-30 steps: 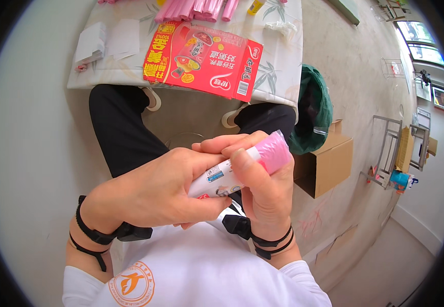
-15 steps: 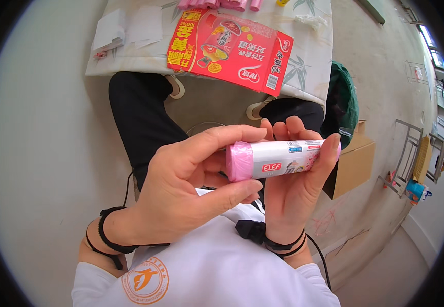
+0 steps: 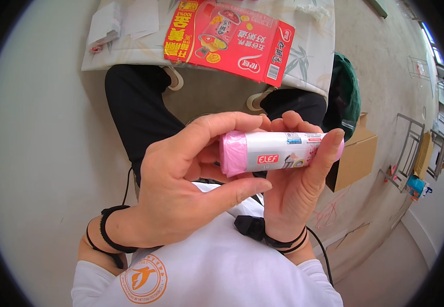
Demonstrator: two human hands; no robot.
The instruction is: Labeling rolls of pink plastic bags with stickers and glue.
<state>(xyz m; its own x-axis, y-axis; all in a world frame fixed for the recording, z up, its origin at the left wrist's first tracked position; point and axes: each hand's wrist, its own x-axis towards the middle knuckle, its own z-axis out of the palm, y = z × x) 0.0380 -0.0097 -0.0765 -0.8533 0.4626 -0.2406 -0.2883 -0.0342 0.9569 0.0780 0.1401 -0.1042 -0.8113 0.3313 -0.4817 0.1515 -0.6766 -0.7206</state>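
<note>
Roll: pink roll of bags (image 3: 275,152) with a white paper band, lying sideways, held up over the lap between both hands.
Left hand (image 3: 181,189): curled about the roll's pink end, forefinger over the top, thumb pressing from below.
Right hand (image 3: 296,184): cupped behind the roll's other end, fingers wrapped round it.
Table (image 3: 309,56): flattened red carton (image 3: 229,38) overhanging its near edge; white papers (image 3: 125,20) toward its left corner.
Floor: cardboard box (image 3: 355,153) beside the right knee.

The roll of pink bags (image 3: 278,152) is thin, slightly glossy plastic film under a smooth white paper label. The red carton (image 3: 229,38) is glossy printed cardboard. It lies on a matt cloth (image 3: 309,61) with a leaf print. The brown box (image 3: 355,156) is plain matt cardboard.
</note>
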